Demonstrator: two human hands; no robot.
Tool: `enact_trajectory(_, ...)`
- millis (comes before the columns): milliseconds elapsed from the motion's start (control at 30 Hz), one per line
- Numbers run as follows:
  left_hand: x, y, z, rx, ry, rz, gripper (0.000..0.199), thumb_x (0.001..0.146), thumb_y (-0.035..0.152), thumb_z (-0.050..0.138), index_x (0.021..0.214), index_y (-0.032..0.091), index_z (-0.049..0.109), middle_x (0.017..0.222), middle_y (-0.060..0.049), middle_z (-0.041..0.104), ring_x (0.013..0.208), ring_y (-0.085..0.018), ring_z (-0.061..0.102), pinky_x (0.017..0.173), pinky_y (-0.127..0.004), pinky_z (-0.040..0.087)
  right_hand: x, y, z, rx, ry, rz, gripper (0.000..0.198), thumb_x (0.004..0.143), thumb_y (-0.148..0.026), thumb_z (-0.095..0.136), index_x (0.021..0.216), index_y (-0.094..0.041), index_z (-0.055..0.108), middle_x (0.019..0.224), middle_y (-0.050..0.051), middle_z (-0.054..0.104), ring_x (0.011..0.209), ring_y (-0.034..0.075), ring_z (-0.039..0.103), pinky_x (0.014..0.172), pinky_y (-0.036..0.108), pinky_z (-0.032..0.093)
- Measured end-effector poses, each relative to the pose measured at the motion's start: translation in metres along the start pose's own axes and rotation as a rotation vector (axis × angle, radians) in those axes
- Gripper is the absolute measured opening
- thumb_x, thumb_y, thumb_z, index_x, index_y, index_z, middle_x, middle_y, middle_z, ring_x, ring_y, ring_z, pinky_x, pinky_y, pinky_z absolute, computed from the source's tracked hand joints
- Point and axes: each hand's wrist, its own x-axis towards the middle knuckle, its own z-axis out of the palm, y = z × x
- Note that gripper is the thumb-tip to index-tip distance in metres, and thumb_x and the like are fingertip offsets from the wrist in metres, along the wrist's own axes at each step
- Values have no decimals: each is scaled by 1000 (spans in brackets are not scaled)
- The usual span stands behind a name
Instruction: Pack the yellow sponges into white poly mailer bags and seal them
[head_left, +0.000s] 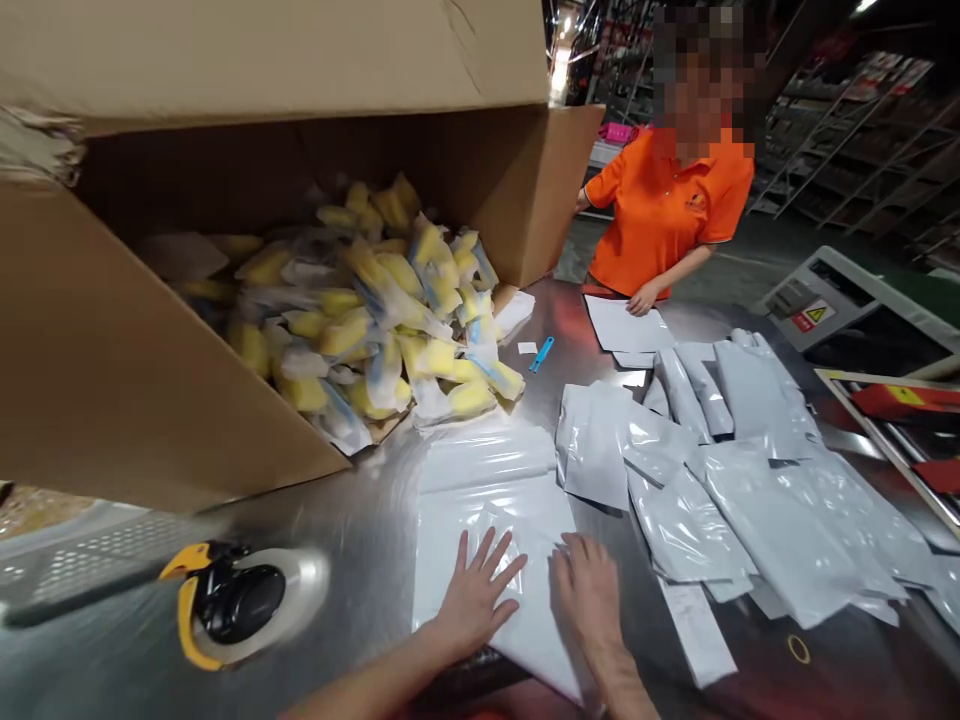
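Note:
A white plastic mailing bag [442,560] lies flat on the metal table in front of me, on top of more white bags [491,450]. My left hand [480,595] is open, fingers spread, pressing on the bag's glossy surface. At the bag's right edge, my right hand [589,590] has bent fingers drawn together on the plastic; its fingertips are partly hidden. Beyond the bags, a large cardboard box [225,440] tipped on its side holds yellow items [349,335] in clear wrappers, some spilling onto the table.
Filled white mailing bags [787,520] are heaped on the right. A yellow-and-black tape dispenser [199,610] lies at the left. A small blue tool [541,354] lies near the box. Across the table, a person in an orange shirt [652,220] touches white sheets [626,325]. A machine [862,310] stands at the right.

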Motion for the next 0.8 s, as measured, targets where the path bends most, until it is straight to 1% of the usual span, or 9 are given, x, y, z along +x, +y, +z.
enact_trajectory(100,-2,-1,-1,-10,-44,-48,58,98,44,63,153,34,47,162,-8,44,148,-37,40,122,-69,-11,34,-42,-5,31,-188,-146,33,102,-27,44,126,-20,67,127,12,69,122,29,60,101,42,46)
enact_trajectory(200,-6,-4,-6,-31,-97,-88,50,100,46,60,147,29,54,159,-10,48,146,-36,43,124,-69,2,58,-69,5,18,-302,-189,26,98,-27,53,112,-17,72,116,12,73,115,32,64,93,42,46)
enact_trajectory(300,-9,-5,-19,-87,-93,-115,52,100,41,58,149,25,51,157,-14,51,142,-37,48,121,-70,19,67,-74,16,16,-354,-191,23,96,-23,55,109,-16,72,112,12,74,110,31,66,89,40,45)
enact_trajectory(367,-6,-4,-31,-246,-45,-196,45,100,34,55,144,23,56,151,-15,57,140,-38,50,117,-68,30,67,-71,18,29,-366,-203,23,97,-19,52,109,-17,72,109,9,74,107,27,67,87,36,44)
enact_trajectory(433,4,-1,-43,-570,-2,-423,34,99,36,52,125,21,67,132,-14,69,129,-36,59,110,-60,44,65,-68,14,44,-357,-214,25,100,-18,48,109,-19,71,108,7,73,107,24,66,88,34,42)
enact_trajectory(500,21,1,-54,-988,-36,-775,36,96,52,51,99,19,68,102,-12,74,100,-32,71,88,-48,58,61,-65,8,49,-318,-241,27,103,-20,46,110,-21,71,108,6,72,107,23,64,88,33,40)
enact_trajectory(600,51,-1,-62,-1454,-132,-1197,55,88,75,49,84,21,54,73,-4,65,56,-22,66,49,-34,54,53,-61,4,30,-234,-319,26,102,-19,48,107,-24,73,102,5,71,101,23,62,85,34,36)
enact_trajectory(700,70,-5,-62,-1629,-98,-1325,52,82,73,59,81,22,50,63,1,59,44,-16,58,39,-26,45,47,-58,4,6,-203,-381,26,100,-16,50,100,-24,74,97,5,70,96,22,62,81,34,34)
enact_trajectory(800,72,-8,-58,-1628,-90,-1337,39,82,57,62,74,22,49,59,1,59,43,-15,57,38,-25,43,45,-57,2,58,-244,-385,27,101,-19,48,101,-25,74,99,5,70,97,22,62,82,33,36)
